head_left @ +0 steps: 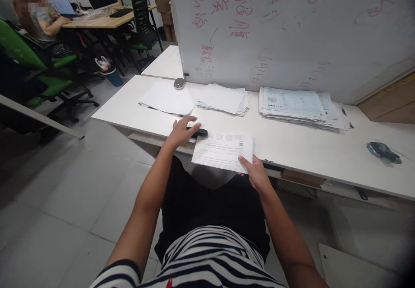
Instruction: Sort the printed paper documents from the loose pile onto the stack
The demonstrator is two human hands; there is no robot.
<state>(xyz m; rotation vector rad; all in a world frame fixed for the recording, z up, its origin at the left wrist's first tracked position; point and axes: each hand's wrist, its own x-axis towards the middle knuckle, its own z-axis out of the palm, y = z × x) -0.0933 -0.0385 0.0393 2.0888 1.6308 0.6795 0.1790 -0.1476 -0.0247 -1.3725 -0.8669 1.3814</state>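
Striped shirt (210, 253): sits nearest the camera, worn with dark trousers (210, 193), close to the front of the white tabletop (324, 147).
Right hand (254, 169): grips the printed paper (223, 149) by its near right corner, with thumb on top and fingers beneath.
Left hand (183, 131): reaches over the black stapler (201, 132) with thumb and fingers spread apart, not visibly wrapped around it; too hidden underneath to say whether pressing on it.
Printed paper: lies between the hands, partly over the tabletop and partly past its front edge; meets the stapler's nose at the far left corner.
Stapler: points to the right, half covered by the left hand; leaves unclear whether holding the corner inside or merely touching it.
Step in hand: looks like fitting the corner to the stapler, while steadying the paper from the right.
Next move: seems to call for checking the corner's seating, then pressing down with the left hand while keeping the right still.
Loose sheets (167, 97): lie beyond the left hand, just beside a grey mouse (179, 83).
White stack (223, 98): sits beyond the printed paper.
Blue-topped pile (288, 101): rests farther right, in front of the whiteboard (292, 33).
Co-worker (48, 24): sits at a laptop (65, 6), well apart.
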